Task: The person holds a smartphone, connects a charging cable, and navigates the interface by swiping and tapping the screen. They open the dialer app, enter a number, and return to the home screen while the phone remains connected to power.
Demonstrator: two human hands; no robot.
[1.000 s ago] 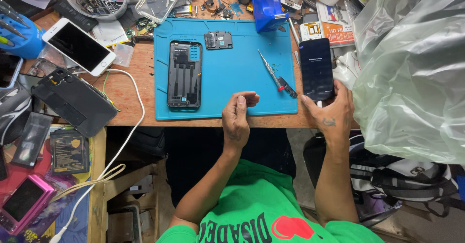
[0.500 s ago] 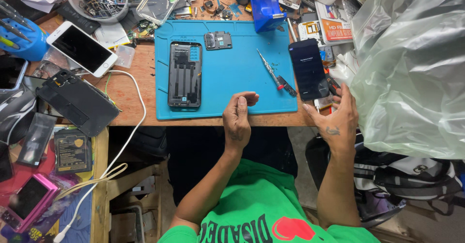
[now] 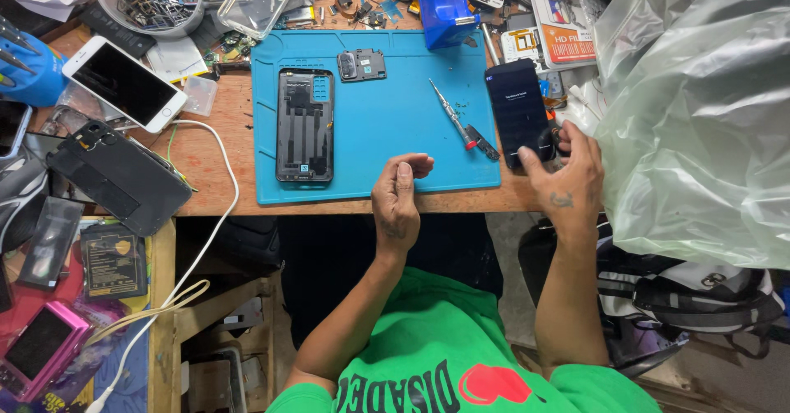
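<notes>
1. The right hand (image 3: 568, 178) grips the lower end of a dark rectangular smartphone with a lit screen (image 3: 518, 113), thumb on the glass and fingers wrapped behind it. Held this way, the display faces up toward the person, which seems to make it easy to read.
2. That smartphone sits at the right edge of the blue silicone repair mat (image 3: 387, 154), partly over the wooden worktop (image 3: 222, 191), just beside a big crumpled clear plastic bag (image 3: 699, 117).
3. The left hand (image 3: 397, 199) holds nothing. It rests at the near edge of the mat with fingers loosely curled together, fingertips touching the mat, apparently steadying itself.
4. A slim screwdriver with a red collar (image 3: 454, 117) lies diagonally on the mat between the two hands, close to the smartphone and within easy reach.
5. An opened black phone frame with its inner parts showing (image 3: 305, 125) lies flat on the left part of the mat, and a small black camera-cover piece (image 3: 360, 65) lies above it; the mat likely keeps loose parts from sliding.
6. Off the mat to the left lie a white smartphone with a dark screen (image 3: 123, 84) and a white cable (image 3: 222, 207) that trails over the worktop edge.
</notes>
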